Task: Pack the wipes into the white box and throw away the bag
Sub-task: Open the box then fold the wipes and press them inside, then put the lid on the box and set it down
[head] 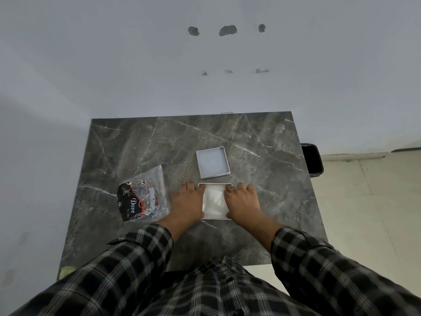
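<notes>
So I'm looking down at a dark marble table and both of my hands are on the white box, which sits near the middle, a bit toward my edge. Left hand lies flat along the box's 9 o'clock side, fingers loosely spread, tips reaching over the rim. Right hand covers the 3 o'clock side, fingers curled down onto the white wipes inside; can't tell if it's pinching them or just pressing. The wipes are in the box, bunched and crinkly, filling the gap between my hands.

The box's lid lies open side up at 12 o'clock, just beyond the box, not touching. The bag, clear plastic with a black and red print, lies flat at 9 o'clock, just beside my left wrist. A black bin stands on the floor off the table's 2 o'clock corner. Plaid sleeves cover both arms.
</notes>
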